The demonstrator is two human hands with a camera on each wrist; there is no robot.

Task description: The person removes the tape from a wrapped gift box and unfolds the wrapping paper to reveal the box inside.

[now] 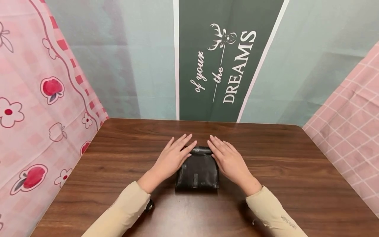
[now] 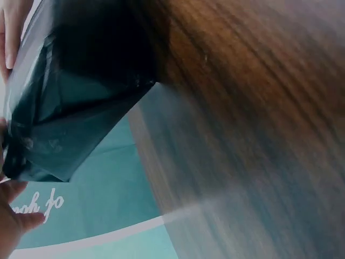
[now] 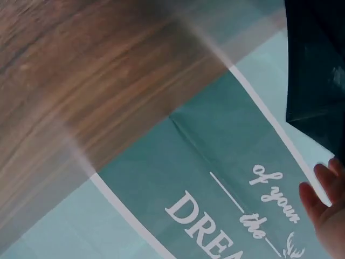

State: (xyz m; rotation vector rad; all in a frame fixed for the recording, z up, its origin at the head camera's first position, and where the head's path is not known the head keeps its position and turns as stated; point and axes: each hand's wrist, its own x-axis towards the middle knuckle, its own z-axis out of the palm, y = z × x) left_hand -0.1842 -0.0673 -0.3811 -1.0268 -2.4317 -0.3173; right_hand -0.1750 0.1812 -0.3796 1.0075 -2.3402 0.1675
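Note:
A black plastic-wrapped package (image 1: pixel 197 172), creased and with strips of clear tape on it, lies on the table in front of me. My left hand (image 1: pixel 169 159) rests at its far left corner, fingers straight and angled inward over the edge. At the far right corner my right hand (image 1: pixel 231 161) mirrors it, fingertips along the package's edge. The left wrist view shows the folded end of the package (image 2: pixel 81 102) from close by, with fingers (image 2: pixel 13 216) beside it. In the right wrist view, the right hand's fingers (image 3: pixel 323 189) are just below a package corner (image 3: pixel 315 70).
The brown wooden table (image 1: pixel 296 184) extends around the package. Behind its far edge hangs a green banner (image 1: pixel 204 108) with white lettering. Pink patterned cloth (image 1: pixel 35 131) hangs at the left, pink checked cloth (image 1: pixel 355 131) at the right. A small black object (image 1: pixel 149 206) shows under the left sleeve.

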